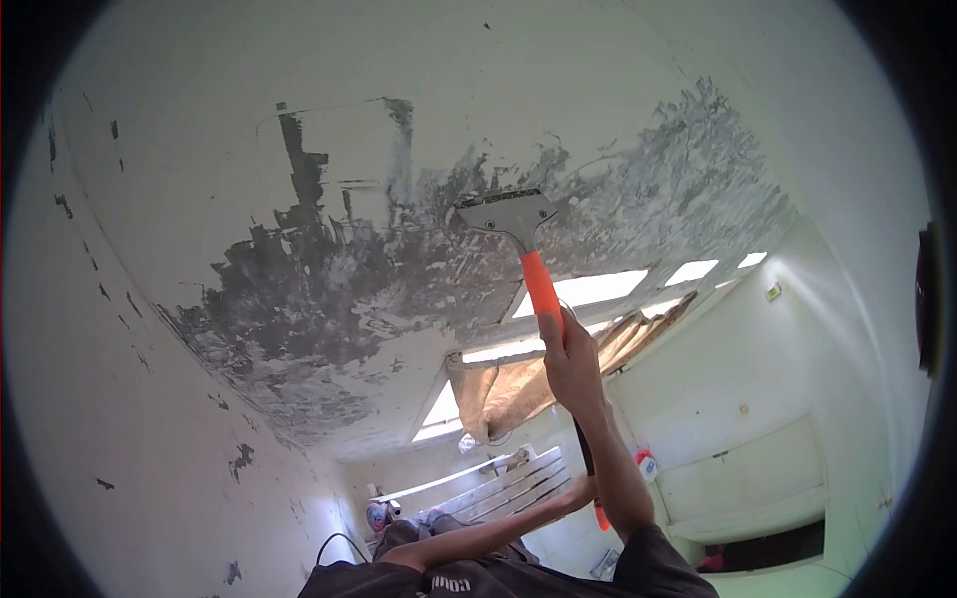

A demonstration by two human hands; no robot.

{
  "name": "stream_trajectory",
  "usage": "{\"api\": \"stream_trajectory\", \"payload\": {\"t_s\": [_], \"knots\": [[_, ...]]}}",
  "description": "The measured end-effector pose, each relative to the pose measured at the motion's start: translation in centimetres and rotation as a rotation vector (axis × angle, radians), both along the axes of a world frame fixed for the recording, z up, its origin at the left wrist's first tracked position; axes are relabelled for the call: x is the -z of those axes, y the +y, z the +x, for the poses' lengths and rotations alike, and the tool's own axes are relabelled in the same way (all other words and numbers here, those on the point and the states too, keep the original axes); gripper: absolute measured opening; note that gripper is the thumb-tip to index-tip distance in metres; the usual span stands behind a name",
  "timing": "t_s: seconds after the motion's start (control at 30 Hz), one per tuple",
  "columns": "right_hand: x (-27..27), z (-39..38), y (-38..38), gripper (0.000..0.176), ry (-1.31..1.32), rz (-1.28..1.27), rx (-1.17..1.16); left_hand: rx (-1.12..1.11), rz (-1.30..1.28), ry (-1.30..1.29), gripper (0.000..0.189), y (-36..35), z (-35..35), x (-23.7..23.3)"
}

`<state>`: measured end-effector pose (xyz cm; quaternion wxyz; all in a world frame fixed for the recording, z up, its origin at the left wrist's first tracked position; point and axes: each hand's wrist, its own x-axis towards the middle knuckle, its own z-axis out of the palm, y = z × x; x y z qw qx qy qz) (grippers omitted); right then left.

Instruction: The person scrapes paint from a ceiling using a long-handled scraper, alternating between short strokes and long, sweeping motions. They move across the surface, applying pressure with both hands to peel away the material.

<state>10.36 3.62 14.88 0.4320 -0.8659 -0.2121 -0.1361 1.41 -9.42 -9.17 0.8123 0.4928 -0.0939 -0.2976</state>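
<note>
A long-handled scraper (pixel 540 284) with a wide metal blade and orange-and-black handle reaches up to the painted surface (pixel 339 55) above me. The blade lies at or very near a patch of peeled white paint with grey beneath (pixel 329 289); actual contact is hard to make out. My right hand (pixel 573 364) is closed round the orange upper part of the handle. Lower down, my left hand (pixel 578 490) is closed on the black part close to the orange end. Some of its fingers are hidden by my right forearm.
Bright window openings (pixel 588 289) and a hanging brown cloth (pixel 518 391) are beyond the scraper. A slatted white piece (pixel 508 488) stands low behind my arms. The left wall (pixel 110 399) has chipped spots. At the lower right is a dark recess (pixel 768 548).
</note>
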Motion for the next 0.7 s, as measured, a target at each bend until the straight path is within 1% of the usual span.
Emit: {"api": "stream_trajectory", "payload": {"t_s": [0.03, 0.1, 0.13, 0.17, 0.23, 0.27, 0.3, 0.33, 0.4, 0.47, 0.57, 0.6, 0.67, 0.7], "knots": [[-0.3, 0.4, 0.2, 0.035, -0.002, -0.004, -0.005, -0.006, 0.001, 0.002, 0.036, -0.1, 0.1, 0.3], [-2.7, 0.4, 1.0, 0.043, 0.113, -0.044, -0.053, -0.03, -0.005, 0.01, 0.037, 0.0, 0.2, 0.4], [-2.6, 0.8, 0.7, 0.043, 0.143, -0.064, -0.058, -0.039, -0.003, 0.008, 0.037, 0.1, 0.4, 0.5], [-2.0, 1.0, 0.6, 0.043, 0.14, -0.066, -0.058, -0.047, -0.005, 0.009, 0.037, -0.2, 0.5, 0.8], [0.3, 0.3, 0.7, 0.044, 0.096, -0.018, -0.019, -0.108, -0.011, 0.054, 0.037, -1.1, -0.1, 2.9], [1.2, -0.5, 1.0, 0.045, 0.089, 0.019, -0.025, -0.153, -0.017, 0.072, 0.037, -0.9, -0.5, 2.9], [1.6, -0.9, 1.2, 0.045, 0.16, 0.043, -0.062, -0.24, 0.0, 0.007, 0.037, -0.7, -0.9, 3.1], [1.4, -0.8, 1.3, 0.045, 0.185, 0.051, -0.062, -0.326, 0.065, -0.108, 0.037, 0.1, -1.3, 3.7], [0.6, -0.1, 1.6, 0.044, 0.215, 0.064, -0.055, -0.466, 0.091, -0.364, 0.037, 1.5, 0.0, 3.6], [-0.1, 0.5, 1.8, 0.044, 0.186, 0.092, -0.103, -0.482, 0.089, -0.35, 0.036, 2.1, -0.2, 3.0], [2.0, -0.6, 2.0, 0.044, 0.192, 0.095, -0.072, -0.567, 0.062, -0.246, 0.032, 3.3, -2.8, 1.0], [2.6, -0.6, 2.1, 0.044, 0.215, 0.121, -0.082, -0.451, 0.135, -0.133, 0.031, 4.4, -3.5, 0.5], [1.7, -0.5, 2.8, 0.044, 0.204, 0.148, -0.09, -0.335, 0.205, -0.022, 0.03, 5.2, -3.1, 0.5], [1.0, -0.5, 3.1, 0.043, 0.198, 0.173, -0.089, -0.428, 0.185, -0.131, 0.03, 5.3, -2.0, 1.4]]}}
